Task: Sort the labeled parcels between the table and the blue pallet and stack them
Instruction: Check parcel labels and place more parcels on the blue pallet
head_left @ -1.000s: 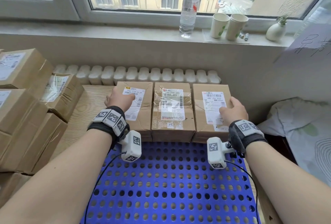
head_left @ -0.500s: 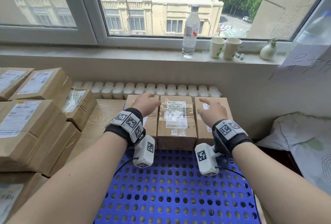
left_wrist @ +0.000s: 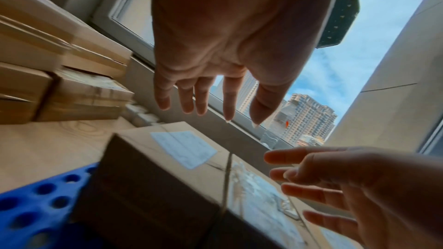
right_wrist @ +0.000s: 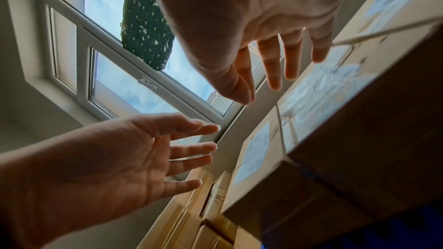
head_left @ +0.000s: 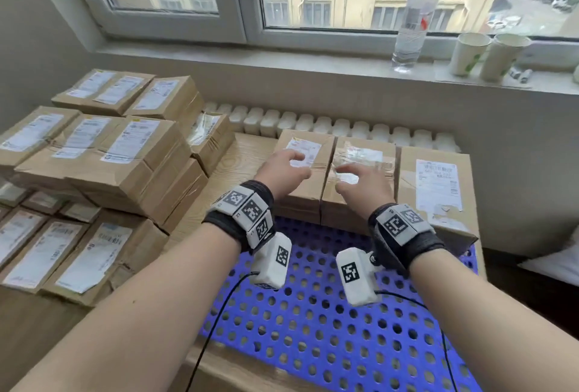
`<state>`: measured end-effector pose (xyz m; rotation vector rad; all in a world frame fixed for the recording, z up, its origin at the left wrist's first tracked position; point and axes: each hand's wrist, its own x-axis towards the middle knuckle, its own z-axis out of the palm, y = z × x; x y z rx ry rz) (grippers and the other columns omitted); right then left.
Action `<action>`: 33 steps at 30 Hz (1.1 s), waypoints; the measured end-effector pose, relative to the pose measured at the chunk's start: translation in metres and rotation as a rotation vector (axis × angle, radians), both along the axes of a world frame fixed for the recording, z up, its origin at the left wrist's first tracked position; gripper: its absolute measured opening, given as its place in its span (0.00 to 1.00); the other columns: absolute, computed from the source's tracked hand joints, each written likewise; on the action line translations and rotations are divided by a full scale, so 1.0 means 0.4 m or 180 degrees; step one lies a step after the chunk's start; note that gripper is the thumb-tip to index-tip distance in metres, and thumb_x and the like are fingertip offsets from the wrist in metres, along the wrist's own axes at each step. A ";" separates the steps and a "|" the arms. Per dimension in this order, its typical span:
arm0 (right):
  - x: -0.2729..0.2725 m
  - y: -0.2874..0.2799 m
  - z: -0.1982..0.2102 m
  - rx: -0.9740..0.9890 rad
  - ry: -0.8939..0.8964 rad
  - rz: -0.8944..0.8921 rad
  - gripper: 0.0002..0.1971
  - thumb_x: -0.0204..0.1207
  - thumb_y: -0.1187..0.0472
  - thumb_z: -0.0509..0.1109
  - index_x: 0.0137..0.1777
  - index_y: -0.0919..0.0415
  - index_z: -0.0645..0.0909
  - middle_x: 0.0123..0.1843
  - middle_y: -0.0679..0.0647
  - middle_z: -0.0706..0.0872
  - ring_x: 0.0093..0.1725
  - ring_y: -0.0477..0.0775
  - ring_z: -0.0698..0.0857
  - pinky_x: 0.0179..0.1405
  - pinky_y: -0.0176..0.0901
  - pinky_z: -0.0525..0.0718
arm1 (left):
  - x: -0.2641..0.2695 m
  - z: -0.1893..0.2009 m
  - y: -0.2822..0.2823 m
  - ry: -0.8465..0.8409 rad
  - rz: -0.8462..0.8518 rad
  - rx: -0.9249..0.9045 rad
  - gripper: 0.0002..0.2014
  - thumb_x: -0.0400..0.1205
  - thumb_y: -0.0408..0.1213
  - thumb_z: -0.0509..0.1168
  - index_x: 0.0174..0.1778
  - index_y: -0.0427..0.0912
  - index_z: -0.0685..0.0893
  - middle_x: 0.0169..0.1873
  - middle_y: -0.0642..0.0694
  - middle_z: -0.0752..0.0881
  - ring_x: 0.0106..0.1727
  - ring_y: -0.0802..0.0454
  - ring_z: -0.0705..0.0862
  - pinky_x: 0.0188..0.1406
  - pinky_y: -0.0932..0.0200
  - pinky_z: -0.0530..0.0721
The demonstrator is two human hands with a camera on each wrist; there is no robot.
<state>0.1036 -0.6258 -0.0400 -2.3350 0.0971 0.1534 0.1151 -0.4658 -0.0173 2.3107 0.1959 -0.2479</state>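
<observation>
Three labeled cardboard parcels stand side by side at the far edge of the blue perforated pallet (head_left: 313, 322): a left parcel (head_left: 305, 200), a middle parcel (head_left: 360, 153) and a right parcel (head_left: 435, 185). My left hand (head_left: 283, 169) hovers over the left parcel with fingers spread, holding nothing. My right hand (head_left: 360, 181) hovers over the middle parcel, fingers spread too. In the left wrist view the left hand (left_wrist: 215, 82) is clear above the parcel (left_wrist: 172, 158). The right wrist view shows the right hand (right_wrist: 263, 54) with straight fingers above the parcels (right_wrist: 323, 101).
Stacks of labeled parcels (head_left: 103, 153) fill the wooden table (head_left: 238, 166) on the left. A white radiator (head_left: 344, 128) runs behind the pallet. On the window sill stand a water bottle (head_left: 413, 15) and two paper cups (head_left: 482, 53). Bedding (head_left: 557, 263) lies at the right.
Both hands have lifted off the outer parcels and moved left; the right hand now hovers over the middle parcel. The head view has swung left, showing more of the table stacks.
</observation>
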 end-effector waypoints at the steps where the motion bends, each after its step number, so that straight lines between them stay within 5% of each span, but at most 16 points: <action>1: -0.006 0.019 -0.002 0.0030 0.0022 0.0067 0.19 0.75 0.62 0.66 0.65 0.50 0.83 0.69 0.50 0.82 0.68 0.53 0.79 0.61 0.38 0.73 | -0.014 -0.003 0.014 0.0029 0.0051 0.0018 0.21 0.78 0.40 0.68 0.69 0.47 0.80 0.71 0.47 0.78 0.67 0.51 0.77 0.57 0.64 0.71; 6: -0.047 0.114 0.005 0.0078 -0.0015 0.0329 0.17 0.74 0.61 0.67 0.63 0.51 0.84 0.68 0.51 0.83 0.68 0.53 0.79 0.65 0.39 0.73 | -0.063 -0.001 0.097 0.0106 0.0201 -0.0095 0.20 0.77 0.38 0.67 0.66 0.49 0.81 0.64 0.45 0.80 0.54 0.49 0.81 0.49 0.57 0.81; 9: -0.065 0.177 0.018 0.0053 -0.0081 0.0408 0.16 0.74 0.61 0.66 0.60 0.50 0.85 0.68 0.51 0.83 0.69 0.53 0.78 0.66 0.41 0.72 | -0.085 0.015 0.163 0.0039 0.0233 -0.0185 0.18 0.79 0.38 0.66 0.65 0.48 0.81 0.58 0.45 0.81 0.52 0.51 0.78 0.40 0.61 0.78; 14: -0.093 0.330 0.057 0.0121 -0.0208 0.0416 0.15 0.75 0.62 0.64 0.59 0.52 0.86 0.64 0.52 0.85 0.64 0.52 0.81 0.54 0.34 0.71 | -0.134 0.048 0.315 -0.0130 0.0303 -0.0558 0.14 0.79 0.37 0.67 0.61 0.45 0.83 0.54 0.47 0.81 0.59 0.51 0.78 0.55 0.58 0.75; 18: -0.113 0.482 0.078 0.0087 -0.0173 0.0480 0.15 0.75 0.62 0.66 0.59 0.50 0.85 0.53 0.49 0.83 0.47 0.50 0.81 0.41 0.35 0.74 | -0.166 0.095 0.472 -0.0362 0.0334 -0.0860 0.14 0.81 0.34 0.67 0.63 0.40 0.83 0.58 0.44 0.84 0.57 0.51 0.80 0.44 0.64 0.75; 20: -0.115 0.556 0.086 0.0146 -0.0173 0.0453 0.15 0.74 0.62 0.66 0.58 0.50 0.86 0.51 0.49 0.82 0.48 0.50 0.81 0.46 0.37 0.75 | -0.179 0.111 0.552 -0.0463 0.0372 -0.0898 0.14 0.81 0.35 0.66 0.63 0.41 0.83 0.57 0.45 0.84 0.57 0.52 0.80 0.40 0.66 0.74; 24: -0.117 0.696 0.102 0.0361 -0.0249 0.0411 0.14 0.73 0.63 0.67 0.55 0.51 0.87 0.53 0.48 0.86 0.55 0.47 0.81 0.53 0.39 0.74 | -0.195 0.121 0.713 -0.0522 0.0469 -0.0915 0.14 0.81 0.37 0.66 0.62 0.43 0.83 0.60 0.46 0.84 0.59 0.51 0.81 0.48 0.60 0.74; 30: -0.101 0.834 0.105 0.0746 -0.0144 0.0292 0.11 0.73 0.67 0.68 0.50 0.53 0.87 0.48 0.48 0.87 0.55 0.48 0.84 0.54 0.39 0.77 | -0.181 0.108 0.897 -0.0535 0.0629 -0.0857 0.13 0.81 0.38 0.66 0.62 0.46 0.82 0.63 0.45 0.81 0.62 0.49 0.79 0.60 0.55 0.75; 33: -0.079 0.867 0.098 0.0803 -0.0044 0.0249 0.11 0.73 0.67 0.68 0.50 0.55 0.88 0.48 0.48 0.87 0.53 0.47 0.83 0.54 0.38 0.75 | -0.150 0.096 0.951 -0.0495 0.0712 -0.0873 0.16 0.82 0.38 0.65 0.66 0.44 0.81 0.64 0.44 0.81 0.59 0.50 0.78 0.56 0.57 0.73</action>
